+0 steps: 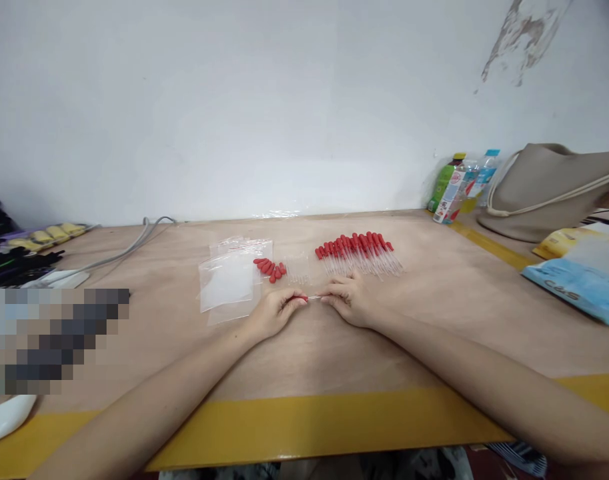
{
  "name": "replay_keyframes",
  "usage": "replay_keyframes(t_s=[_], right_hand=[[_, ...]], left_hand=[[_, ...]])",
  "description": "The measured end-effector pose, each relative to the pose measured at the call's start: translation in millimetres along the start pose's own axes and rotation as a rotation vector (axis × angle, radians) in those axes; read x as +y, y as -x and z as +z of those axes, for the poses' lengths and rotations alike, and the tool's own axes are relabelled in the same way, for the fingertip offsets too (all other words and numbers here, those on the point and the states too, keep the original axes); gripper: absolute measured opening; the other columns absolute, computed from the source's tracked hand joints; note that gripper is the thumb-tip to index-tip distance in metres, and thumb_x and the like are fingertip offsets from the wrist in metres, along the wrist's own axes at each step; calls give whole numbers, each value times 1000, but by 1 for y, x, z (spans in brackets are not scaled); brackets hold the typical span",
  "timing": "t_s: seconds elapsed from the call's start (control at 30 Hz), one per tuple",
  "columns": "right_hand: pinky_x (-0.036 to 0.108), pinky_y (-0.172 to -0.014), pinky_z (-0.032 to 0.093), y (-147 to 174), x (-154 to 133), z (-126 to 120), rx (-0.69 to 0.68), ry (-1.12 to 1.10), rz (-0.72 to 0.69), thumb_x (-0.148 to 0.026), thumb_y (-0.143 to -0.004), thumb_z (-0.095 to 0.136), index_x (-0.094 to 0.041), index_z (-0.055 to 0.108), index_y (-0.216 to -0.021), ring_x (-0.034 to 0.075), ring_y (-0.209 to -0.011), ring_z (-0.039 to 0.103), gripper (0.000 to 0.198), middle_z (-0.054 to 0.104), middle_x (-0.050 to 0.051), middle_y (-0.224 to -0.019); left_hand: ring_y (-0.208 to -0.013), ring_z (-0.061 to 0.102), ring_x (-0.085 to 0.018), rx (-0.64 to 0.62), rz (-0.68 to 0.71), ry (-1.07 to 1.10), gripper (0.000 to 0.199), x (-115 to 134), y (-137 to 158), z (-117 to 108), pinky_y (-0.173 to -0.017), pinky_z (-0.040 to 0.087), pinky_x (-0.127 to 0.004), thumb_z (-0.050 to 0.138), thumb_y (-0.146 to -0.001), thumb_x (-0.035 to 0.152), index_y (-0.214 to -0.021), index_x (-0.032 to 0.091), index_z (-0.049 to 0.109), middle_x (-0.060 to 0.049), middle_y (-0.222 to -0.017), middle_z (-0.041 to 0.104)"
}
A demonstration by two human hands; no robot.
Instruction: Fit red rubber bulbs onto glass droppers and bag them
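Note:
My left hand [274, 312] pinches a red rubber bulb [305, 298] between thumb and fingers. From the bulb a thin clear dropper tube [315, 297] runs across to my right hand [353, 301], whose closed fingertips grip its other end. How deep the tube sits in the bulb is hidden by the fingers. Just beyond my left hand lie several loose red bulbs [270, 268], with several bare clear tubes [298, 269] beside them. Past my right hand, a row of droppers with red bulbs fitted [357, 245] lies with tubes pointing towards me.
Flat clear zip bags [229, 283] lie left of the loose bulbs. A grey cable [134, 243] and dark items are further left. Bottles [449, 190], a grey bag [544, 193] and a blue packet [574, 287] stand or lie on the right. Yellow tape [324, 423] lines the front edge.

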State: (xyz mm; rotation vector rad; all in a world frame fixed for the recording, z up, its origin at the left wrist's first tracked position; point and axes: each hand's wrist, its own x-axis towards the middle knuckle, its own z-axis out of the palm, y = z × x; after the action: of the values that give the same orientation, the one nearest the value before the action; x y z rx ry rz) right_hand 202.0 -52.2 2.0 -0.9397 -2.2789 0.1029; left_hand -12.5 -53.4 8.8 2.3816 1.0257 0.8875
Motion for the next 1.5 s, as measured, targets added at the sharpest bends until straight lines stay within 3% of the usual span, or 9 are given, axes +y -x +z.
replay_keyframes(t_s=[0.3, 0.47, 0.7, 0.9, 1.0, 1.13, 1.23, 1.33, 1.5], right_hand=[[31, -71, 22, 1, -7, 1, 47, 157, -68, -22, -86, 42, -18, 64, -83, 11, -66, 49, 22, 63, 2, -76], [31, -68, 21, -1, -9, 5, 3, 199, -108, -22, -86, 39, -15, 62, -75, 11, -59, 45, 26, 61, 2, -67], [29, -66, 22, -5, -13, 9, -86, 214, -51, -22, -87, 37, -15, 58, -70, 9, -54, 40, 28, 60, 1, -66], [29, -71, 28, -9, -16, 2, -173, 172, -23, -23, -89, 35, -16, 62, -81, 12, -67, 49, 28, 63, 3, -78], [31, -75, 30, -10, -17, -8, -182, 199, -23, -22, -87, 39, -18, 63, -89, 15, -80, 53, 25, 64, 6, -86], [29, -74, 34, -14, -4, -20, -113, 111, 217, -22, -83, 43, -20, 66, -88, 16, -78, 57, 23, 66, 4, -85], [25, -65, 37, -25, 14, -28, -5, 2, 531, -25, -79, 47, -19, 67, -79, 16, -70, 58, 21, 67, 4, -78], [27, -61, 37, -43, 32, -29, 57, 98, 770, -27, -76, 47, -18, 65, -63, 19, -68, 59, 24, 65, 5, -66], [35, -73, 34, -66, 48, -13, 108, 302, 877, -31, -74, 46, -19, 66, -68, 24, -79, 59, 24, 66, 8, -75]], left_hand=[[-69, 59, -13, 16, 20, -64, 20, 3, 0, 1, -62, 45, -23, 50, -84, 30, -86, 15, 62, -3, -78, 66], [-66, 57, -12, -1, 64, -90, 18, 2, 1, 3, -61, 45, -22, 51, -83, 30, -86, 15, 62, -3, -76, 64], [-65, 57, -12, -10, 97, -129, 17, 1, 1, 4, -60, 45, -22, 50, -84, 28, -88, 16, 61, -2, -76, 64], [-69, 57, -14, -22, 216, -205, 15, -1, -5, -2, -63, 45, -25, 50, -85, 26, -91, 17, 60, -3, -78, 64], [-73, 56, -14, 36, 196, -198, 18, -6, -5, -3, -66, 46, -26, 52, -83, 27, -98, 17, 56, -4, -85, 61], [-66, 52, -12, 134, 31, -156, 40, -11, -3, -1, -63, 47, -27, 59, -77, 30, -113, 17, 46, -5, -91, 54], [-66, 51, -12, 89, 13, -172, 25, -10, -3, -2, -63, 47, -27, 55, -79, 29, -102, 18, 53, -3, -82, 51], [-66, 50, -12, 64, 22, -174, 17, -6, -5, -3, -62, 46, -26, 54, -80, 28, -91, 16, 57, -2, -78, 50], [-64, 49, -12, 55, 25, -159, 15, -4, -5, -4, -60, 45, -25, 54, -80, 28, -87, 15, 59, -2, -75, 50]])
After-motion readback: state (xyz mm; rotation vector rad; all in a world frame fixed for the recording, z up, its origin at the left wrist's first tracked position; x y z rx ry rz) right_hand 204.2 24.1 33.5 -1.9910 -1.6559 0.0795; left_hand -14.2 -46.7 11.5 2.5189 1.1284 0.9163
